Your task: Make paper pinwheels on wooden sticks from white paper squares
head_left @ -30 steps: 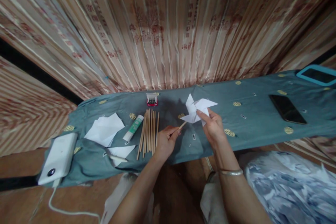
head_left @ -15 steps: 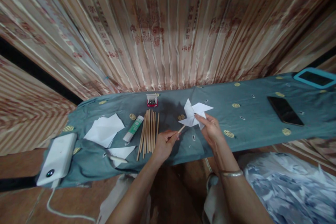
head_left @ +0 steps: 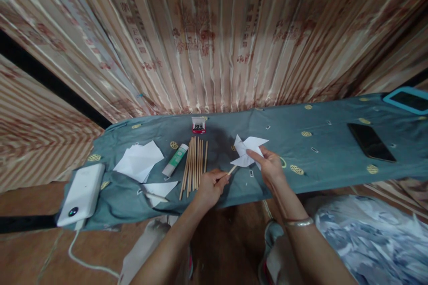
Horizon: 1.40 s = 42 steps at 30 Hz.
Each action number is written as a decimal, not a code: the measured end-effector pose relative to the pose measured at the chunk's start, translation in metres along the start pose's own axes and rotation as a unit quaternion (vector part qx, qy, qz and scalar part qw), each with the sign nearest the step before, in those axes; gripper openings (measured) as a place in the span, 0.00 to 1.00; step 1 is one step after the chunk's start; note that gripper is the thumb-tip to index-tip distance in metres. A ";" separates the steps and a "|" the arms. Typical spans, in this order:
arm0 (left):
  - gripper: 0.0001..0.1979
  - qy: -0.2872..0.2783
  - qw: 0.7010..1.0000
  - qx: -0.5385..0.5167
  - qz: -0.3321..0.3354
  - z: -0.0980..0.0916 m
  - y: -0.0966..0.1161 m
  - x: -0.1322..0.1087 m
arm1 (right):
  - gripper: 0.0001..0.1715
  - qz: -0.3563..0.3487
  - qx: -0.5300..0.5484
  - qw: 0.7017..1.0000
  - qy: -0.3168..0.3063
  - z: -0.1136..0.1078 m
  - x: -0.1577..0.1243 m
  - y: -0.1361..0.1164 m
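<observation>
A white paper pinwheel [head_left: 248, 150] is held above the blue-green cloth [head_left: 321, 160]. My right hand [head_left: 270, 168] pinches it at its middle from the right, fingers closed on the paper. My left hand [head_left: 210, 185] is closed round a thin wooden stick [head_left: 232, 170] whose tip reaches the underside of the pinwheel. Left of my left hand lie several loose wooden sticks [head_left: 194, 162] side by side, with a green and white glue tube [head_left: 174, 160] beside them.
A small red box [head_left: 198, 125] stands at the back. White paper sheets [head_left: 138, 160] and a cut scrap [head_left: 159, 188] lie left. A white power bank [head_left: 81, 193] with a cable sits at the far left edge. A black phone [head_left: 371, 142] and a blue-framed tablet [head_left: 407, 100] lie right. Striped curtain behind.
Both hands have drawn the pinwheel and stick slightly lower and nearer to me. The view has shifted a little to the left; the things on the cloth lie as before.
</observation>
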<state>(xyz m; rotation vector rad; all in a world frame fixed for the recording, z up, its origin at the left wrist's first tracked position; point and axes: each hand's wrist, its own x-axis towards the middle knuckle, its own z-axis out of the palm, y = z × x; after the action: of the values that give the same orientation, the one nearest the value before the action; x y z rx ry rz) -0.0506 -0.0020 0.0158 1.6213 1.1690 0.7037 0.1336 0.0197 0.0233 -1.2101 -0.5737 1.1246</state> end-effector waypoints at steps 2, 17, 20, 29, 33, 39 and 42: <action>0.16 -0.006 1.000 0.012 0.002 -0.003 -0.002 -0.001 | 0.20 0.004 -0.021 1.000 -0.006 -0.001 0.000 0.002; 0.15 -0.043 0.993 0.103 0.042 -0.012 -0.010 -0.010 | 0.20 0.059 -0.125 0.989 -0.058 -0.017 -0.007 0.005; 0.15 -0.048 0.993 0.100 0.048 -0.013 -0.009 -0.010 | 0.21 0.054 -0.129 0.988 -0.060 -0.017 -0.008 0.003; 0.14 -0.061 0.990 0.119 0.044 -0.016 -0.004 -0.007 | 0.17 0.005 -0.187 0.980 -0.072 -0.023 -0.003 0.005; 0.14 -0.068 0.989 0.125 0.046 -0.017 -0.005 -0.007 | 0.13 -0.026 -0.232 0.969 -0.088 -0.027 -0.001 0.005; 0.14 -0.076 0.988 0.127 0.036 -0.017 -0.008 -0.006 | 0.17 -0.042 -0.296 0.944 -0.140 -0.037 0.001 0.002; 0.14 -0.075 0.988 0.131 0.036 -0.017 -0.008 -0.005 | 0.18 -0.042 -0.305 0.938 -0.160 -0.039 0.003 0.000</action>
<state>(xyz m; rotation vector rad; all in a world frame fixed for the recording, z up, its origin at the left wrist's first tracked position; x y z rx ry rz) -0.0698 -0.0001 0.0151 1.9096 1.1323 0.4772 0.1677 0.0050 0.0102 -1.5143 -1.2808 1.1127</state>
